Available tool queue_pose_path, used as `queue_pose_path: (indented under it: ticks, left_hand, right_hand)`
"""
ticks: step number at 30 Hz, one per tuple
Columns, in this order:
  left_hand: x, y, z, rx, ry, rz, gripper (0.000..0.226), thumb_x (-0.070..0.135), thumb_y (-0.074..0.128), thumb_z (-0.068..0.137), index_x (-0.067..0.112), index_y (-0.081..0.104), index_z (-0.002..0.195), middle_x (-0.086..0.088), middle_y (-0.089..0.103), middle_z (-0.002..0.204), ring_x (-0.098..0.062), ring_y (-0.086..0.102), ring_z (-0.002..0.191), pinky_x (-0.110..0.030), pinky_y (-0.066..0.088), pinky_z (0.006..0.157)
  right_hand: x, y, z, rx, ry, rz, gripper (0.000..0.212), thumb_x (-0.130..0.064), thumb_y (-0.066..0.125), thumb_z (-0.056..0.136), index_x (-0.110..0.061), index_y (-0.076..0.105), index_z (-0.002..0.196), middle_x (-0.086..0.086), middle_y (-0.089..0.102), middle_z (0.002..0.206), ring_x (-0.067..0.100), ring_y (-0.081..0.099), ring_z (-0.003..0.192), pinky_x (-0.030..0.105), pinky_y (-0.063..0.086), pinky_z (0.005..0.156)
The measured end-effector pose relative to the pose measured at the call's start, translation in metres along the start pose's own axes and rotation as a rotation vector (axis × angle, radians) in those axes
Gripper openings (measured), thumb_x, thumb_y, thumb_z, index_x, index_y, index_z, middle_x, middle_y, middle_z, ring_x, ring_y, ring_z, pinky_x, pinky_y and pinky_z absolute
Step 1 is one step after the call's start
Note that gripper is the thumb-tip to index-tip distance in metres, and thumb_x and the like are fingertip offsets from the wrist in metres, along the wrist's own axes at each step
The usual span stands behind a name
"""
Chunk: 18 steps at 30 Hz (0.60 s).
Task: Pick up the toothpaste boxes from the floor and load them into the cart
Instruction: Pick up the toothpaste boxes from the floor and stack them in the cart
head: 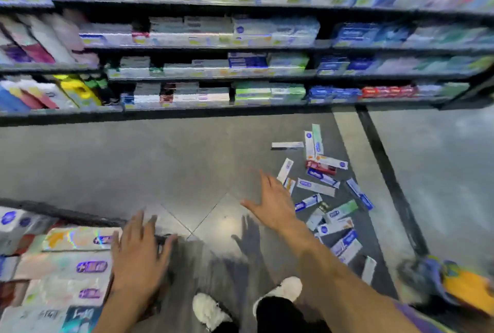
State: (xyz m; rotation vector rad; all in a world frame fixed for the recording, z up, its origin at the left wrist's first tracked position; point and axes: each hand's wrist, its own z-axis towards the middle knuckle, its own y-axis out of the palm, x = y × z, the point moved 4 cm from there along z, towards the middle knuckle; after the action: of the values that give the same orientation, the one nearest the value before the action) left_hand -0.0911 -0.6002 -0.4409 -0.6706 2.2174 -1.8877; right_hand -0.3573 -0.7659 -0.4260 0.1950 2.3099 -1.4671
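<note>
Down low, looked over a shop aisle, much of it smeared by blur. Found the toothpaste boxes (320, 191) strewn over the grey floor (133, 159), right of centre, lying flat at all angles, some overlapping, a few apart at the edges of the heap. Noted mostly white and blue packs there, with one red among them and a couple tinged green. Placed the heap just left of a dark stripe (387, 172) running across the tiles.

Held the right hand (272, 204) out over the floor, palm down, fingers straight and spread, thumb wide, gripping nothing. Saw its fingertips reaching the near left edge of the heap in the view; could not tell whether touching a box or hovering above. Saw its shadow thrown on the tiles below the wrist.

Kept the left hand (139, 258) palm down as well, fingers straight and slightly fanned, empty, at the right edge of the cart (66, 212). Could not tell whether resting on that edge or held clear of it. Counted several boxes in the cart (80, 266) at lower left, lying flat in rows, pale with purple marks, one with a shiny rainbow face.

Made out stocked shelves (213, 49) across the top, four tiers of blurred packs. Glimpsed two white slippers (208, 311) at the bottom, and a blurred orange and yellow object (467, 290) at the lower right, too smeared to name.
</note>
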Motion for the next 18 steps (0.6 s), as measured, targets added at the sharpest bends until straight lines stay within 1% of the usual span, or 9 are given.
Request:
queue_pose_path:
  ticks: [3, 4, 8, 10, 12, 13, 15, 16, 18]
  left_hand:
    - [0.116, -0.009, 0.051, -0.018, 0.339, 0.089, 0.072, 0.061, 0.033, 0.091, 0.008, 0.063, 0.127, -0.022, 0.056, 0.139, -0.044, 0.057, 0.118, -0.06, 0.038, 0.103]
    - [0.156, -0.013, 0.061, -0.019, 0.437, 0.109, 0.073, 0.061, 0.031, 0.091, 0.007, 0.063, 0.128, -0.022, 0.057, 0.139, -0.044, 0.058, 0.117, -0.06, 0.04, 0.103]
    - [0.311, -0.012, 0.069, -0.077, 0.716, 0.123, 0.08, 0.065, 0.024, 0.089, 0.01, 0.06, 0.135, -0.017, 0.052, 0.147, -0.038, 0.052, 0.131, -0.056, 0.035, 0.111]
    - [0.375, -0.006, 0.058, -0.073, 0.849, 0.162, 0.076, 0.064, 0.027, 0.089, 0.011, 0.064, 0.13, -0.017, 0.057, 0.142, -0.037, 0.056, 0.126, -0.05, 0.034, 0.111]
    - [0.426, 0.005, 0.047, -0.108, 0.956, 0.202, 0.072, 0.063, 0.03, 0.09, 0.012, 0.063, 0.128, -0.016, 0.059, 0.139, -0.036, 0.058, 0.122, -0.046, 0.028, 0.107]
    - [0.445, 0.012, 0.041, -0.128, 0.999, 0.215, 0.07, 0.062, 0.031, 0.09, 0.013, 0.062, 0.129, -0.015, 0.059, 0.138, -0.035, 0.057, 0.124, -0.046, 0.029, 0.107]
    - [0.479, 0.029, 0.03, -0.134, 1.092, 0.265, 0.07, 0.063, 0.031, 0.091, 0.014, 0.06, 0.131, -0.013, 0.058, 0.138, -0.034, 0.055, 0.126, -0.046, 0.036, 0.108]
    - [0.494, 0.038, 0.027, -0.14, 1.13, 0.288, 0.07, 0.063, 0.031, 0.092, 0.014, 0.059, 0.133, -0.014, 0.058, 0.139, -0.034, 0.054, 0.126, -0.048, 0.038, 0.108]
    - [0.521, 0.058, 0.022, -0.187, 1.191, 0.326, 0.066, 0.061, 0.036, 0.097, 0.014, 0.055, 0.14, -0.015, 0.053, 0.145, -0.034, 0.051, 0.131, -0.05, 0.036, 0.112]
  right_hand:
    - [0.098, -0.05, -0.032, 0.134, 0.193, 0.057, 0.09, -0.062, 0.062, 0.089, -0.015, 0.025, 0.156, 0.01, 0.035, 0.158, 0.03, 0.034, 0.144, 0.042, 0.031, 0.116]
    - [0.128, -0.064, -0.046, 0.183, 0.251, 0.08, 0.088, -0.062, 0.062, 0.088, -0.015, 0.028, 0.155, 0.011, 0.039, 0.155, 0.031, 0.037, 0.142, 0.042, 0.034, 0.114]
    - [0.239, -0.099, -0.112, 0.35, 0.526, 0.223, 0.083, -0.061, 0.065, 0.087, -0.017, 0.037, 0.151, 0.01, 0.047, 0.148, 0.031, 0.045, 0.135, 0.042, 0.039, 0.108]
    - [0.283, -0.104, -0.141, 0.423, 0.617, 0.303, 0.087, -0.069, 0.06, 0.083, -0.018, 0.039, 0.149, 0.01, 0.05, 0.145, 0.031, 0.047, 0.133, 0.044, 0.042, 0.107]
    - [0.319, -0.102, -0.161, 0.466, 0.695, 0.357, 0.085, -0.071, 0.058, 0.082, -0.019, 0.042, 0.148, 0.01, 0.051, 0.145, 0.03, 0.048, 0.132, 0.044, 0.043, 0.107]
    - [0.333, -0.099, -0.169, 0.474, 0.729, 0.367, 0.082, -0.068, 0.061, 0.084, -0.019, 0.043, 0.147, 0.009, 0.051, 0.145, 0.03, 0.048, 0.132, 0.044, 0.043, 0.107]
    - [0.36, -0.092, -0.181, 0.512, 0.779, 0.389, 0.077, -0.06, 0.067, 0.086, -0.016, 0.046, 0.145, 0.01, 0.052, 0.144, 0.03, 0.049, 0.131, 0.044, 0.043, 0.107]
    - [0.372, -0.087, -0.185, 0.535, 0.81, 0.41, 0.075, -0.059, 0.068, 0.086, -0.016, 0.047, 0.144, 0.009, 0.054, 0.142, 0.031, 0.051, 0.128, 0.045, 0.044, 0.105]
    - [0.396, -0.071, -0.191, 0.544, 0.891, 0.452, 0.074, -0.063, 0.064, 0.085, -0.018, 0.049, 0.141, 0.008, 0.055, 0.138, 0.031, 0.054, 0.125, 0.047, 0.047, 0.101]
